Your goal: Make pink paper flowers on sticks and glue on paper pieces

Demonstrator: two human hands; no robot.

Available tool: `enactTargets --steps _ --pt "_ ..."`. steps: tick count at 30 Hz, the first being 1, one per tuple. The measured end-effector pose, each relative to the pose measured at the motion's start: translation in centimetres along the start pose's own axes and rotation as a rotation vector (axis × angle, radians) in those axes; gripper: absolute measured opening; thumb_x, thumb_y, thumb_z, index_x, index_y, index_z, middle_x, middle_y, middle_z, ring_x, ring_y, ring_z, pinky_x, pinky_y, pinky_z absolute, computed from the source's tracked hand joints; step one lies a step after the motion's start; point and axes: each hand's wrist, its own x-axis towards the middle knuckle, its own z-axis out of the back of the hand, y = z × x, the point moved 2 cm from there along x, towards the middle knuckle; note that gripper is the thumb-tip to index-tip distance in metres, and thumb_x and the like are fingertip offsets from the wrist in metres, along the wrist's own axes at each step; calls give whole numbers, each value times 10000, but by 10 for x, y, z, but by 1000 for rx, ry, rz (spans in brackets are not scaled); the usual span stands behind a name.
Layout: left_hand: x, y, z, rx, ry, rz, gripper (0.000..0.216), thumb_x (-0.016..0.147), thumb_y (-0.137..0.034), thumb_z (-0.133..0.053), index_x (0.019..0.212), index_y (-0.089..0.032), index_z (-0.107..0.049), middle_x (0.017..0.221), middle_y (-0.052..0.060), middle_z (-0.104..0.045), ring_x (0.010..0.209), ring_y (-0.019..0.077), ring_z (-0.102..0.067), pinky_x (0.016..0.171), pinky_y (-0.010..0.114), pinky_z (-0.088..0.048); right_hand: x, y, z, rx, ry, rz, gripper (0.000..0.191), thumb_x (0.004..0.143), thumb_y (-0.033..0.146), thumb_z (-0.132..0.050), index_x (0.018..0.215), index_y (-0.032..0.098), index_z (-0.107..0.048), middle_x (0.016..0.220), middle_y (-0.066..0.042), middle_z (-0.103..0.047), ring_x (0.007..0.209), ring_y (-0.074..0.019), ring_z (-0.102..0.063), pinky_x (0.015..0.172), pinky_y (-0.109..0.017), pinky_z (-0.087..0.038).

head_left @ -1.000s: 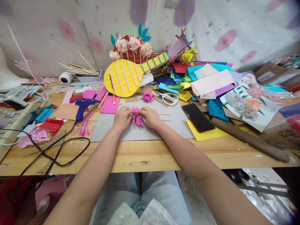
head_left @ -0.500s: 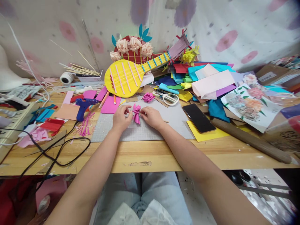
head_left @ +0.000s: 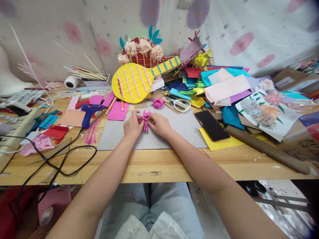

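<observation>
A magenta paper flower (head_left: 146,123) with narrow, spread petals is held just above the grey cutting mat (head_left: 114,136). My left hand (head_left: 133,125) pinches its left side between thumb and fingers. From the right, my right hand (head_left: 160,124) has its fingertips closed on the flower too. The fingers hide part of its middle. Just behind the hands, a second magenta paper flower (head_left: 158,103) lies on the mat. White-handled scissors (head_left: 181,105) rest to its right.
A blue glue gun (head_left: 87,114) with a looping black cord (head_left: 59,169) lies left. Behind the mat leans a yellow paper lute (head_left: 132,83). A phone (head_left: 211,125) lies right on yellow paper, beside a wooden stick (head_left: 266,149). Coloured paper (head_left: 226,89) is piled behind.
My left hand has moved right and closed on the flower, where before its fingers were apart. The flower's petals have spread and tilted. My right hand stays at the flower.
</observation>
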Motion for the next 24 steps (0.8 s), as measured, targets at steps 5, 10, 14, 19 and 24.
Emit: enactTargets --steps 5,10,14,19,24 --pt "2 2 1 -36 -52 11 357 746 -244 -541 1074 -242 -399 859 -6 -662 844 167 -618 666 274 -401 0 1 1 -20 20 -28 106 805 263 -504 862 194 -561 856 -24 -617 776 -140 -531 655 -247 -349" --pt "5 10 3 -110 -143 48 326 723 -216 -547 1021 -234 -417 830 -7 -639 797 169 -614 656 279 -416 -1 -1 3 -53 36 -29 107 799 292 -523 827 195 -560 822 -15 -625 765 -139 -531 637 -243 -327" --pt "10 22 4 -256 -233 82 289 733 -205 -536 997 -222 -418 831 6 -626 786 159 -611 691 285 -440 -1 -3 8 -66 40 -45 120 814 305 -504 822 200 -563 829 -14 -631 758 -139 -535 624 -243 -313" --pt "17 32 -3 -494 -199 51 292 716 -168 -548 977 -204 -421 794 10 -616 783 139 -609 730 275 -463 -2 -1 15 -44 -37 -164 225 888 309 -364 897 195 -557 915 -33 -633 791 -143 -552 621 -245 -310" --pt "17 26 -12 -521 -76 -55 196 708 -194 -564 888 -198 -487 827 22 -611 797 141 -603 746 288 -470 -3 11 15 -24 -46 -197 357 843 505 -394 953 211 -564 865 -18 -639 745 -144 -570 606 -238 -324"
